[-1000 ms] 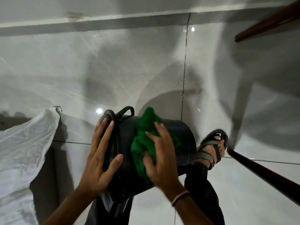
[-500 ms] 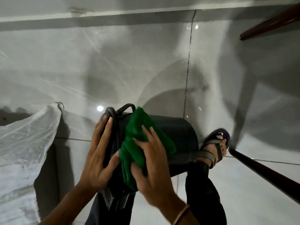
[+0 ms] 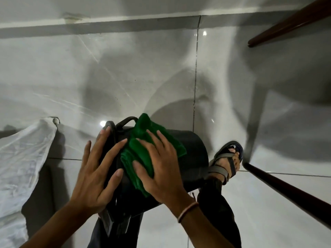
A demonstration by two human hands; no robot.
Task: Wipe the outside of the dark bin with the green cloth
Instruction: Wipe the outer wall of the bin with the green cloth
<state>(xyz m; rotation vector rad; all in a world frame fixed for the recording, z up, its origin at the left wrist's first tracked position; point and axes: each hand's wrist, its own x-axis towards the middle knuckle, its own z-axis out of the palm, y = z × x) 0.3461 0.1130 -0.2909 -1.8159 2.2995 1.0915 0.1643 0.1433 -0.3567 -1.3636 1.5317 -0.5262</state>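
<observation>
The dark bin (image 3: 192, 151) lies on its side across my lap, its lidded end with a curved handle pointing left. My left hand (image 3: 97, 169) rests flat on that lid end, fingers spread, steadying the bin. A crumpled green cloth (image 3: 143, 140) lies on the bin's upper side near the rim. My right hand (image 3: 159, 167) presses down on the cloth with spread fingers and hides its lower part. A thin band circles my right wrist.
A white plastic sheet or bag (image 3: 23, 161) lies at the left on the glossy tiled floor (image 3: 125, 77). My sandalled foot (image 3: 227, 160) sits right of the bin. Dark wooden furniture legs (image 3: 286, 192) cross the right side, another wooden furniture leg (image 3: 290, 22) at top right.
My right hand slid the green cloth leftward along the bin toward the lid end, then shifted slightly up. My left hand stays on the lid. The camera view moved a little.
</observation>
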